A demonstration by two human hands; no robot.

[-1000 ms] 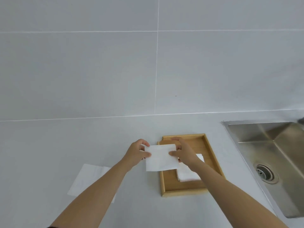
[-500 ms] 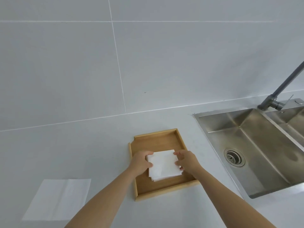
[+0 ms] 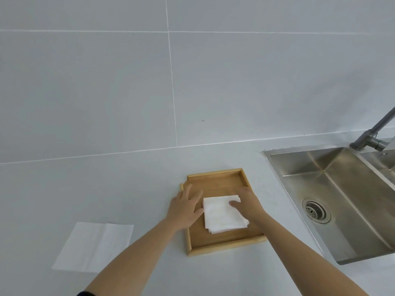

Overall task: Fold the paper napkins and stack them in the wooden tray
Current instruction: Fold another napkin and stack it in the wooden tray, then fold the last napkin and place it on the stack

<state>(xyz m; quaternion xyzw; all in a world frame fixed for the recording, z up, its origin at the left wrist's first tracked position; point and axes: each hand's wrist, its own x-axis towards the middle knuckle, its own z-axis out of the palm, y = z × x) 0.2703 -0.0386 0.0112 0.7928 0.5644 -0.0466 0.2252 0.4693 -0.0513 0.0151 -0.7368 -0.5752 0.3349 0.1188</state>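
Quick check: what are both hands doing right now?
Left hand: open, fingers spread, resting at the left edge of the folded napkins in the wooden tray, holding nothing.
Right hand: open, flat on the napkin stack, not gripping.

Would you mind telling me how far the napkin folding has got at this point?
Done: a small stack of folded napkins lies in the wooden tray. In hand: the right hand rests on the stack's right edge, while the left hand lies open beside it, its thumb at the stack's left edge. Left: one unfolded napkin lies flat on the counter, waiting to be folded and added.
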